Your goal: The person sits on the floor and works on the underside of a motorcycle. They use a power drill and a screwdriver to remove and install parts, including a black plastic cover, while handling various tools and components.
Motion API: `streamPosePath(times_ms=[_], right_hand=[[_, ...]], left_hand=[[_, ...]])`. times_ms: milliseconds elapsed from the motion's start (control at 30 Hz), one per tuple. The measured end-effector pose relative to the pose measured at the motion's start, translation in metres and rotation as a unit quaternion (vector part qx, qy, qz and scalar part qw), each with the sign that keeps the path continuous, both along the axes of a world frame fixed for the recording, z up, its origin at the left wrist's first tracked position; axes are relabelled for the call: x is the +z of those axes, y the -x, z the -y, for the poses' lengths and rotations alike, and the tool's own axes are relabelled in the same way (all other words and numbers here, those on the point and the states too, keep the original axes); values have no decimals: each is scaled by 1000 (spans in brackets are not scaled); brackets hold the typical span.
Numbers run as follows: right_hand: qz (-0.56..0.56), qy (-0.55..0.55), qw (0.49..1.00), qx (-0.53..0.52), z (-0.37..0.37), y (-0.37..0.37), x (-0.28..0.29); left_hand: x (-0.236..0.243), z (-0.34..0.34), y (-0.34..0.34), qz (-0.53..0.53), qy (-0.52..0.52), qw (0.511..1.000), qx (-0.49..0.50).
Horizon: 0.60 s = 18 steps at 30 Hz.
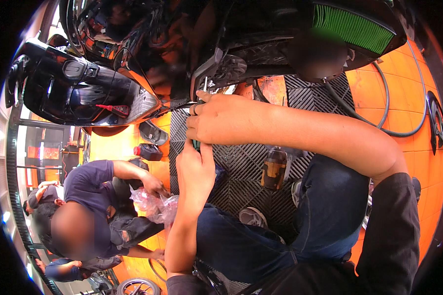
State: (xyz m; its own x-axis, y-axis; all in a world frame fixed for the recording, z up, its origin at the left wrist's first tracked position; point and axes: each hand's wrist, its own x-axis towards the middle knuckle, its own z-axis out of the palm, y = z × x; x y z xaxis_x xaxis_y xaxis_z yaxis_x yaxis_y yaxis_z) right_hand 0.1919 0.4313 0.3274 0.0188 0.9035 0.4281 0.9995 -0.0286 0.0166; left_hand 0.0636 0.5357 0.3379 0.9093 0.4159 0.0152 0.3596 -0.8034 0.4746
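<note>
My right hand (214, 118) reaches across from the right beneath the black scooter body (261, 49), a ring on one finger. Its fingers are curled, and a thin bright metal rod (205, 82) shows just past the fingertips. Below it, my left hand (196, 169) comes up with its fingers closed at a green-handled tool (196, 144). Only a small green part of that tool shows between the two hands. Whether the rod is its shaft, I cannot tell. The right fingers hide most of what they grip.
Under my legs lies a black ribbed mat (236, 182), with a dark-and-amber bottle (274, 168) on it. Another black scooter (79, 88) stands left. A co-worker (93, 206) handles a clear plastic bag (155, 205). A grey hose (386, 98) loops across the orange tiles at right.
</note>
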Motion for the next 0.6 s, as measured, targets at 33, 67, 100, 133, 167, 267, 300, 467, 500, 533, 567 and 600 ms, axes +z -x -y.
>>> streamPosePath(times_ms=[33,67,100,133,167,267,300,467,500,533,567,600], right_hand=[[4,-11,1000,4,-1,-1,-2],[2,-6,1000,6,-2,-3,-4],[13,-37,999,16,-1,-5,-6],[17,-52,998,23,0,-7,-9],[19,-67,997,29,1,-9,-12],[43,-121,990,52,3,-13,-22],[45,-126,990,55,2,-14,-25],[70,-180,980,56,0,-15,-29],[60,-159,984,56,0,-15,-27],[57,-160,983,61,0,-15,-25],[55,-138,987,66,1,-17,-21],[58,-117,990,62,2,-18,-18]], left_hand=[[1,2,-1,-1,-20,1000,6],[2,4,-1,2,-40,999,6],[3,7,-2,4,-61,998,8],[3,10,-2,-1,-87,996,14],[2,12,-3,0,-110,994,14],[0,16,-4,-26,-201,979,23],[-1,15,-5,-39,-237,970,22],[-5,5,-1,-30,-284,958,5],[-5,2,-1,-17,-266,964,-7],[-4,-1,0,-11,-201,979,-14],[-3,-3,0,-9,-133,991,-18],[-2,-6,0,-6,-65,998,-23]])
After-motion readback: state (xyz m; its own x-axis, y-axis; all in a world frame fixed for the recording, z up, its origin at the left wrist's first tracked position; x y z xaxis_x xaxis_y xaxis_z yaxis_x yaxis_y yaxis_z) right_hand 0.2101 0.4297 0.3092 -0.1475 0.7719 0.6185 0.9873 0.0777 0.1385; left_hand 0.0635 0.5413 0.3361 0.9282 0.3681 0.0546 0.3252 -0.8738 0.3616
